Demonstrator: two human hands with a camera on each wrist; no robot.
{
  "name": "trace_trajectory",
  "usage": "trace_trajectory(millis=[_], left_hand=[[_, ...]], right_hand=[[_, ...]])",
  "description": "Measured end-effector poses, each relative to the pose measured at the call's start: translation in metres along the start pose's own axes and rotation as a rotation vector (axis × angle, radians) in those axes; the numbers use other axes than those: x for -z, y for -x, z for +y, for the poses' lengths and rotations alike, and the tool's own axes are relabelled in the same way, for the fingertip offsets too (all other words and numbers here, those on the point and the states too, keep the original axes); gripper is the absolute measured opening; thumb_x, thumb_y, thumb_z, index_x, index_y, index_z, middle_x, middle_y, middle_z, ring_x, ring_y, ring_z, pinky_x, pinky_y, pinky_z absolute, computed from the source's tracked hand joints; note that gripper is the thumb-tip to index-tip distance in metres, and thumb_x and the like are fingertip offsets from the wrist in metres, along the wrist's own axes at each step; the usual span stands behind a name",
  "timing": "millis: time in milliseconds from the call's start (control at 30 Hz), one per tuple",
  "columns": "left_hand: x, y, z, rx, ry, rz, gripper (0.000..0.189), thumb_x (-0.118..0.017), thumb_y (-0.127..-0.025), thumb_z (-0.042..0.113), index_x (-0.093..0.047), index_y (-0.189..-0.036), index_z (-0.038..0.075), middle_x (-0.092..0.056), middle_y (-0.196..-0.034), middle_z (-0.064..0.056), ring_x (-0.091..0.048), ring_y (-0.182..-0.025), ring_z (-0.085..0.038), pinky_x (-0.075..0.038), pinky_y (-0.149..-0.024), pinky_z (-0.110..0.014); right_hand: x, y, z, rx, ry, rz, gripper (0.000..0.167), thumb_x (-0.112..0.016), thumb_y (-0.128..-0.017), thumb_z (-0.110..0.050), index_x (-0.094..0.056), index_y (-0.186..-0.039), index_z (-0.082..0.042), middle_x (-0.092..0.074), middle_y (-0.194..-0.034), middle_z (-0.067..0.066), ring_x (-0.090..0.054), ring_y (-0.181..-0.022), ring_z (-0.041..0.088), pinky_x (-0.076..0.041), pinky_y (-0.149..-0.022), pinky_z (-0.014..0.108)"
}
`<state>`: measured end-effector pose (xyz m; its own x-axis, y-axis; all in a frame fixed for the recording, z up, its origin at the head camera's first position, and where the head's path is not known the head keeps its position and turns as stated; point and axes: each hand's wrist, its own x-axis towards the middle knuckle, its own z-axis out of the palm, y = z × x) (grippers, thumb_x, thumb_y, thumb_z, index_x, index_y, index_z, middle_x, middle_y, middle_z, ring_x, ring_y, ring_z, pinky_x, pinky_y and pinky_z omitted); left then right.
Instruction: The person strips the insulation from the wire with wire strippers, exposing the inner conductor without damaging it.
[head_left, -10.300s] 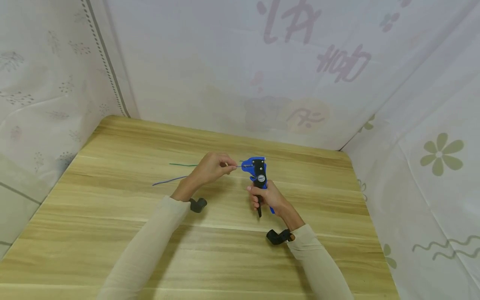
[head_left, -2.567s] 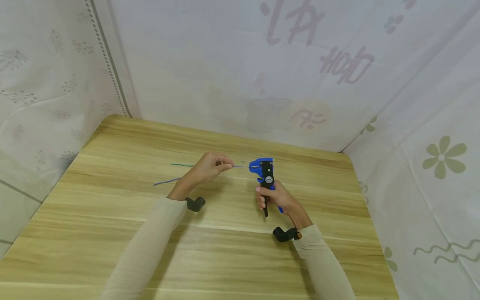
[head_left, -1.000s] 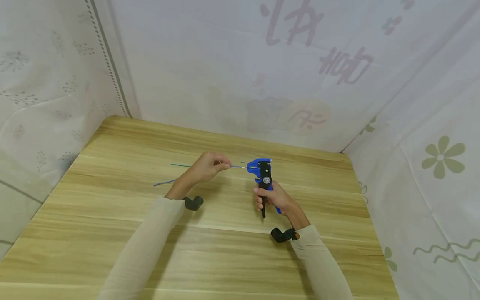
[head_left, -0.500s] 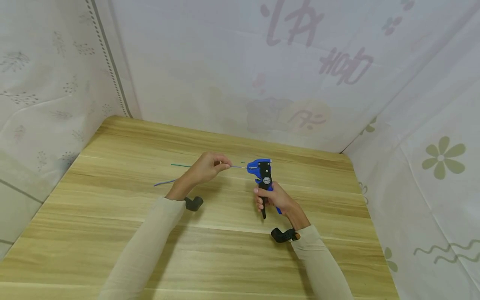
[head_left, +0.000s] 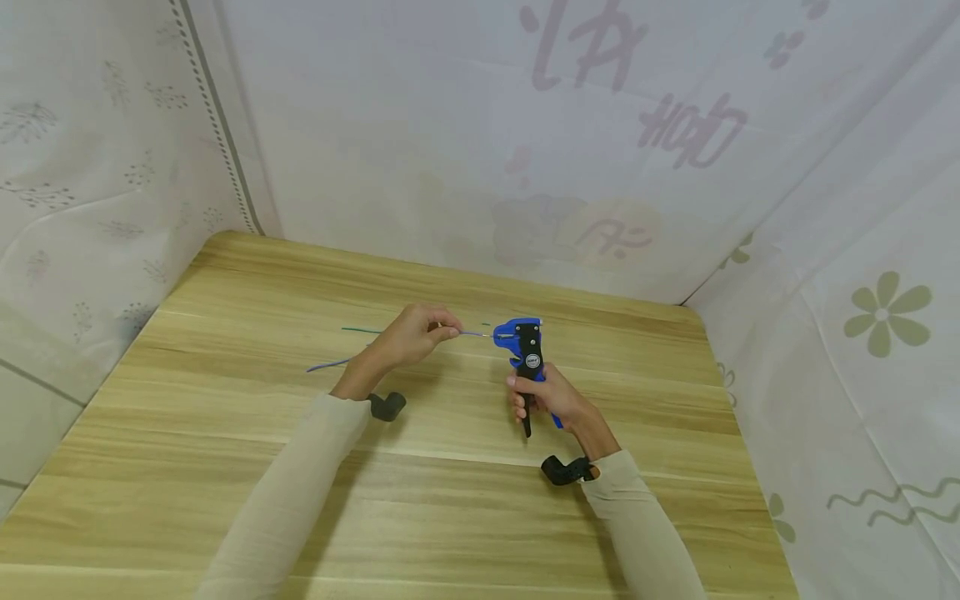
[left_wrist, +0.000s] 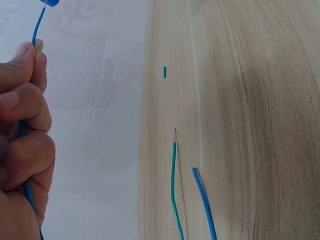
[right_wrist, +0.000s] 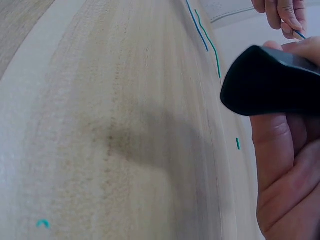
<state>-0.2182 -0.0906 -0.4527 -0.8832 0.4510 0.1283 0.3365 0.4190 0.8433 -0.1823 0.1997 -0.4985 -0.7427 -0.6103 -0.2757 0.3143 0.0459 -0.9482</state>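
My left hand (head_left: 414,335) pinches a blue wire (head_left: 472,333) between thumb and fingertips, and its rear length runs through the curled fingers in the left wrist view. A short bare metal length shows at the wire's front end, reaching the blue head of a wire stripper (head_left: 531,346). My right hand (head_left: 551,396) grips the stripper upright by its handles; in the right wrist view a black handle (right_wrist: 272,82) covers part of the palm. On the table lie a green wire (left_wrist: 173,175) with a bare copper tip and another blue wire (left_wrist: 204,202).
A small green offcut (left_wrist: 165,72) lies beyond the green wire's tip. A curled green scrap (right_wrist: 43,223) is on the wooden table (head_left: 450,517) in the right wrist view. Patterned cloth (head_left: 420,125) hangs behind and at both sides.
Ten seconds ago the tool sat further left, closer to my left fingers. The tool then moved right and bare metal showed between wire and tool. Lately both hands have shifted slightly left.
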Motion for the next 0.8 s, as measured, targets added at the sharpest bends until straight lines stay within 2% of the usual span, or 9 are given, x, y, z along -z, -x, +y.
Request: trace_trajectory(millis=[233,367,533,800], left_hand=[[0.0017,-0.0003,0.0016,0.044,0.021,-0.017,0.015,-0.061,-0.098,0.009,-0.074,-0.105,0.004,-0.07,-0.097,-0.01,-0.049,-0.074,-0.016,-0.043,-0.064,-0.027],[0.0017,0.0001,0.0007,0.03,0.039,-0.017,0.015,-0.061,-0.098,0.007,-0.074,-0.104,0.003,-0.069,-0.094,-0.009,-0.048,-0.072,-0.016,-0.041,-0.062,-0.026],[0.0012,0.0009,-0.0021,0.003,0.035,-0.009,0.013,-0.062,-0.097,0.005,-0.075,-0.1,0.002,-0.067,-0.089,-0.006,-0.044,-0.068,-0.016,-0.037,-0.059,-0.024],[0.002,0.0007,0.0012,0.029,0.028,-0.024,0.015,-0.061,-0.098,0.008,-0.075,-0.102,0.003,-0.068,-0.093,-0.009,-0.046,-0.071,-0.017,-0.039,-0.062,-0.027]], right_hand=[[0.0019,0.0005,0.0005,-0.002,0.008,0.008,0.032,-0.061,-0.099,-0.024,-0.05,-0.093,0.006,-0.056,-0.065,0.002,-0.06,-0.056,0.015,-0.057,-0.06,0.036],[0.0027,0.0008,0.0,-0.004,0.013,0.001,0.032,-0.061,-0.1,-0.022,-0.05,-0.094,0.007,-0.057,-0.066,0.002,-0.06,-0.056,0.015,-0.057,-0.06,0.036],[0.0025,0.0005,0.0003,-0.007,0.018,-0.012,0.026,-0.06,-0.1,-0.022,-0.052,-0.091,0.001,-0.056,-0.066,0.002,-0.06,-0.056,0.015,-0.057,-0.061,0.036],[0.0015,0.0023,0.001,-0.019,0.013,0.003,0.028,-0.061,-0.099,-0.025,-0.053,-0.09,0.0,-0.056,-0.066,0.002,-0.06,-0.056,0.016,-0.056,-0.061,0.036]])
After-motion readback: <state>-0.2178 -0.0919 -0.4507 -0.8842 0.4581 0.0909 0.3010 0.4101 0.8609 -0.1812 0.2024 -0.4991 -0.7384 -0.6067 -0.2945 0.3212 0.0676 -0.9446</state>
